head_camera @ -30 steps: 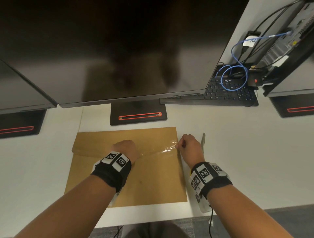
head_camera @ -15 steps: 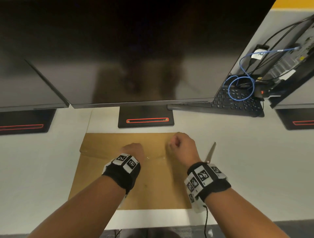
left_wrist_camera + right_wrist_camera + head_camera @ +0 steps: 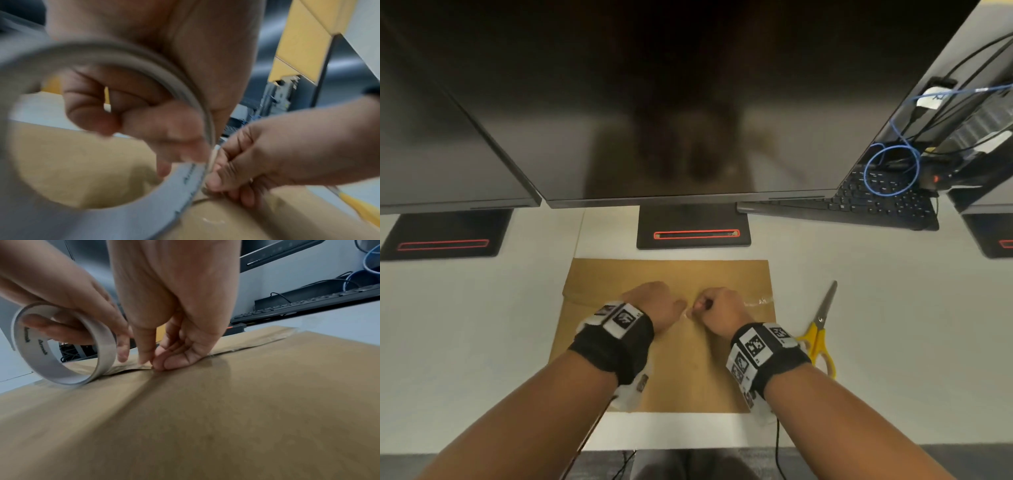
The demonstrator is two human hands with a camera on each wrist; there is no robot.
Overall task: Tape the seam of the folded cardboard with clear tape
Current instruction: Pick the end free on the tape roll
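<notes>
Cardboard [image 3: 688,377] lies flat on white desk [image 3: 893,342] below monitors [image 3: 671,102].

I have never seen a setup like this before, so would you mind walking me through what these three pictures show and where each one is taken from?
There is no machine here: a person works with two bare hands, wearing a camera on the head and one on each wrist, on black bands with printed markers.

The head view looks down at a white desk. On it lies a sheet of folded brown cardboard, with yellow-handled scissors to its right and monitors behind.

The left wrist view looks along the left hand, which grips a roll of clear tape with fingers through its core.

The right wrist view looks along the right hand, whose thumb and fingertips pinch together down at the cardboard's seam, right beside the roll. A glossy strip of tape lies along the seam toward the right edge.
</notes>
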